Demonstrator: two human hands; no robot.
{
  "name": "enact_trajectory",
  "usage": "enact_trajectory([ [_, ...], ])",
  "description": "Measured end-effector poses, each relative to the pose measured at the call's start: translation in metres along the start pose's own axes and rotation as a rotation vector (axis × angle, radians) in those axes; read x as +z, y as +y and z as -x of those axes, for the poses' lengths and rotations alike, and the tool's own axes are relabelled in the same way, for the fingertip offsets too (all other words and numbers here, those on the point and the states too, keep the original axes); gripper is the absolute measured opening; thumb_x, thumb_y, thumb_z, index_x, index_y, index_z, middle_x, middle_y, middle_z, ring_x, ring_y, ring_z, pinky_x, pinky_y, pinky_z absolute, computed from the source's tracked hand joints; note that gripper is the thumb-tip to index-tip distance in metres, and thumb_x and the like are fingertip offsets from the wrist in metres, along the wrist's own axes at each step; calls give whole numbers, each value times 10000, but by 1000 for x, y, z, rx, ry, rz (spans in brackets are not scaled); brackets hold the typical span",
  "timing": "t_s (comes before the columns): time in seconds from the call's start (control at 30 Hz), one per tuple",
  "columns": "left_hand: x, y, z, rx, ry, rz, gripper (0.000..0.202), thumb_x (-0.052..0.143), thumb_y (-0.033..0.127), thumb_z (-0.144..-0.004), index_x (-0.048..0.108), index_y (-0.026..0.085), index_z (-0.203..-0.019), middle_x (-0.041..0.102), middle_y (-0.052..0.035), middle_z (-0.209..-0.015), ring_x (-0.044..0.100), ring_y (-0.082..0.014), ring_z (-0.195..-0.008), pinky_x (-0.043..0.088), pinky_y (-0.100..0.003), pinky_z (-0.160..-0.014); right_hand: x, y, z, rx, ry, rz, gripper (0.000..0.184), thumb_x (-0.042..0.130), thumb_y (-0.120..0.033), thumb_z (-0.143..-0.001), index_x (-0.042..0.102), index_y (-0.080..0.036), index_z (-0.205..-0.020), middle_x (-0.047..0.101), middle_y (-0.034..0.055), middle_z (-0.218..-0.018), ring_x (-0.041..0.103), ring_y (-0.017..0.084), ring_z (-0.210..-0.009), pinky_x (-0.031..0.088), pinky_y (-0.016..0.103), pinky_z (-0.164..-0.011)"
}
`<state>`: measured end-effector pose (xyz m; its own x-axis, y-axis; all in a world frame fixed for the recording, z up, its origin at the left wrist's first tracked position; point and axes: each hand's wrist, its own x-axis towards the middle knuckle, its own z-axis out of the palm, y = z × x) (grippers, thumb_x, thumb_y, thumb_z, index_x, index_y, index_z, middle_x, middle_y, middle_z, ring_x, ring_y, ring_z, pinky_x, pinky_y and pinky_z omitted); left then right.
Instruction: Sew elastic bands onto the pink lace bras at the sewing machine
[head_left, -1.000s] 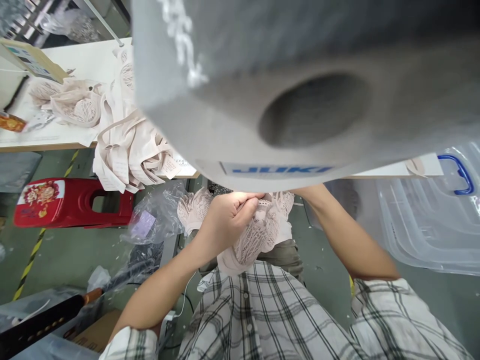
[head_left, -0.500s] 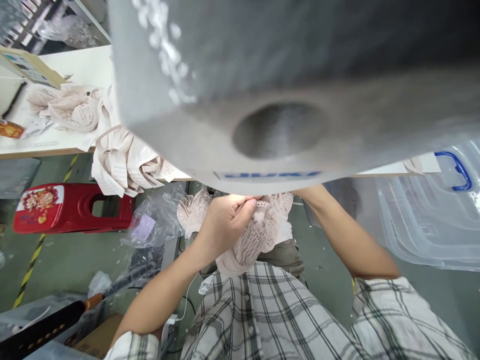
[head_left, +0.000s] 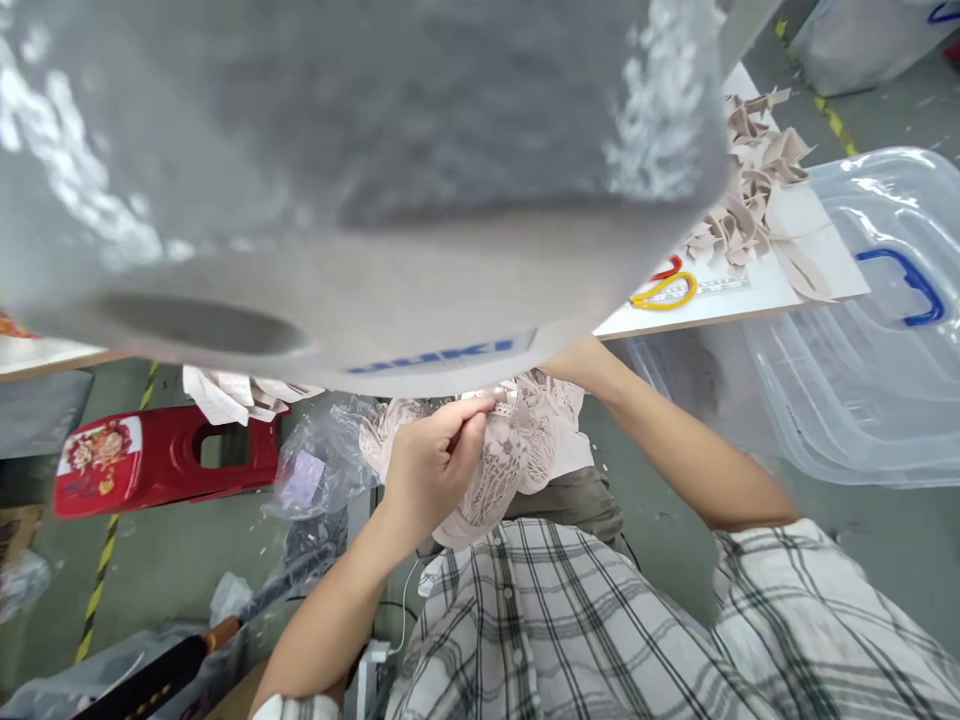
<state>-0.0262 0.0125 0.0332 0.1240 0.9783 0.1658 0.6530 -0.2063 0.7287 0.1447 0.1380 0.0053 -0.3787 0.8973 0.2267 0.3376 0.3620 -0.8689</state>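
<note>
A pale pink lace bra (head_left: 499, 465) hangs over my lap below the table edge. My left hand (head_left: 431, 460) pinches its upper edge between thumb and forefinger. My right hand (head_left: 568, 362) reaches up beside the lace, and its fingers are hidden behind the grey sewing machine head (head_left: 375, 300). That machine head, marked JUKI, fills the upper part of the view and covers whatever lies under it.
On the white table (head_left: 814, 225) at the right lie beige fabric strips (head_left: 757, 190) and yellow-handled scissors (head_left: 667, 290). A clear plastic box (head_left: 847, 410) with a blue handle stands beyond. At the left are a red stool (head_left: 165, 460), a plastic bag (head_left: 322, 450) and hanging white strips (head_left: 232, 392).
The view has swung to the right, bringing the scissors and fabric strips into sight. My left hand keeps its pinch on the lace, slightly further left in the picture.
</note>
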Motion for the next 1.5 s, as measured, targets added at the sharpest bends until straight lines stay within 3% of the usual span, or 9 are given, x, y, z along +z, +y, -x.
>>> enact_trajectory([
  [0.27, 0, -11, 5, 36, 78, -96, 253, 522, 201, -944, 766, 175, -1005, 807, -46, -899, 710, -123, -620, 530, -191, -547, 4, -9, 4, 67, 6, -56, 78, 660, -150, -766, 616, -214, -779, 628, 33, -959, 593, 186, -786, 532, 357, -786],
  [0.4, 1, -13, 5, 38, 100, -102, 248, 522, 198, -938, 766, 178, -977, 807, -47, -910, 740, -142, -705, 561, -204, -608, 6, -10, 3, 72, 11, -42, 77, 665, -174, -754, 603, -219, -750, 627, 36, -958, 595, 197, -806, 532, 366, -801],
  [0.73, 7, -16, 4, 101, 128, -78, 231, 528, 170, -935, 756, 182, -969, 801, -39, -901, 747, -146, -752, 581, -212, -677, 7, 1, 6, -19, 28, -7, 16, 615, -218, -798, 608, -213, -811, 620, 48, -994, 587, 177, -741, 538, 357, -743],
  [0.93, 13, -25, 10, 77, 209, -104, 135, 547, 240, -950, 640, 191, -1034, 729, -6, -785, 642, -100, -577, 496, -194, -543, 8, 9, 5, -90, 34, -7, 81, 588, -286, -839, 579, -220, -792, 603, 61, -1003, 604, 209, -795, 538, 397, -760],
  [1.03, 18, -29, 12, 88, 286, -152, 137, 562, 283, -950, 570, 184, -1043, 671, -28, -837, 660, -141, -720, 525, -240, -631, 8, 11, 4, -121, 41, -32, 101, 576, -297, -847, 570, -223, -778, 596, 64, -1005, 606, 228, -858, 534, 404, -771],
  [1.17, 28, -18, 16, 306, 380, -333, 229, 580, 267, -942, 555, 162, -1144, 645, -122, -1065, 621, -229, -1022, 491, -371, -889, 7, 9, 6, -106, 41, -45, 52, 569, -245, -831, 566, -218, -787, 597, 66, -990, 585, 206, -814, 536, 378, -731],
  [1.23, 35, -8, 19, 371, 354, -428, 310, 580, 290, -950, 566, 137, -1219, 645, -161, -1153, 596, -254, -1081, 436, -396, -955, 7, 7, 8, -89, 50, -36, 35, 561, -219, -821, 551, -221, -788, 592, 60, -962, 573, 198, -788, 531, 372, -723],
  [1.37, 49, 8, 24, 305, 271, -560, 482, 578, 396, -958, 561, 100, -1338, 650, -185, -1247, 555, -301, -1129, 381, -411, -995, 8, 3, 12, -72, 70, 26, 115, 546, -221, -825, 478, -236, -732, 558, 50, -899, 549, 204, -786, 521, 380, -733],
  [1.5, 52, 10, 27, 263, 257, -611, 474, 586, 386, -957, 588, 114, -1345, 634, -185, -1287, 533, -307, -1155, 380, -418, -1004, 11, 4, 10, -88, 80, 76, 180, 531, -254, -824, 411, -246, -690, 522, 54, -850, 532, 218, -806, 526, 397, -735],
])
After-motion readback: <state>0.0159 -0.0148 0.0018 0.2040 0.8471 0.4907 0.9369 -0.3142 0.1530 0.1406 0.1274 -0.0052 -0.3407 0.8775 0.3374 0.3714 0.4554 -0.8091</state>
